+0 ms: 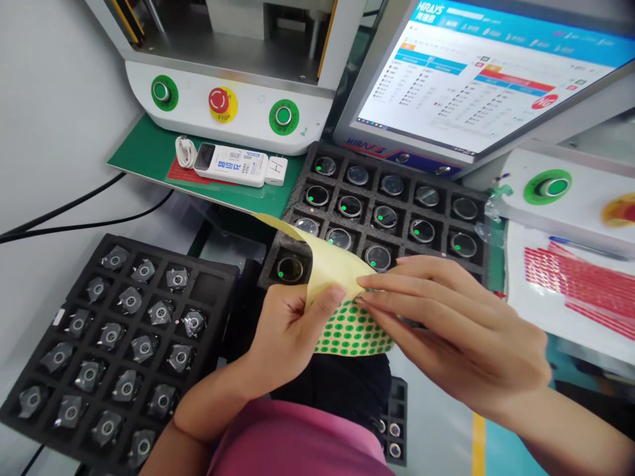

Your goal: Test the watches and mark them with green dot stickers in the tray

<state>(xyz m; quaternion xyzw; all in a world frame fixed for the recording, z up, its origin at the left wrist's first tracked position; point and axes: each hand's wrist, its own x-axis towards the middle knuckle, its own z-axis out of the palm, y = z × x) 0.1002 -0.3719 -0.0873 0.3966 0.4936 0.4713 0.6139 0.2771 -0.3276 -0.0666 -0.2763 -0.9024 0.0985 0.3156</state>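
A pale yellow sheet of green dot stickers [354, 330] is bent over in front of me, its plain side curling up toward the back. My left hand [292, 324] grips it by the left side, thumb on top. At the fold, the fingertips of my right hand [451, 324] are closed on the sheet beside the rows of dots; whether a single sticker is between them cannot be seen. Just behind, a dark foam tray [325, 198] holds several round glass-faced watch-like pieces [384, 217], many with a green dot. The hands and sheet cover part of that tray.
At left, another foam tray [196, 277] holds several film-wrapped parts [129, 301]. A white power bank-like device [231, 164] lies on the green mat [143, 149] below a press panel with buttons [218, 102]. A monitor [476, 86] stands behind; red strips [580, 284] and a pen [588, 248] lie right.
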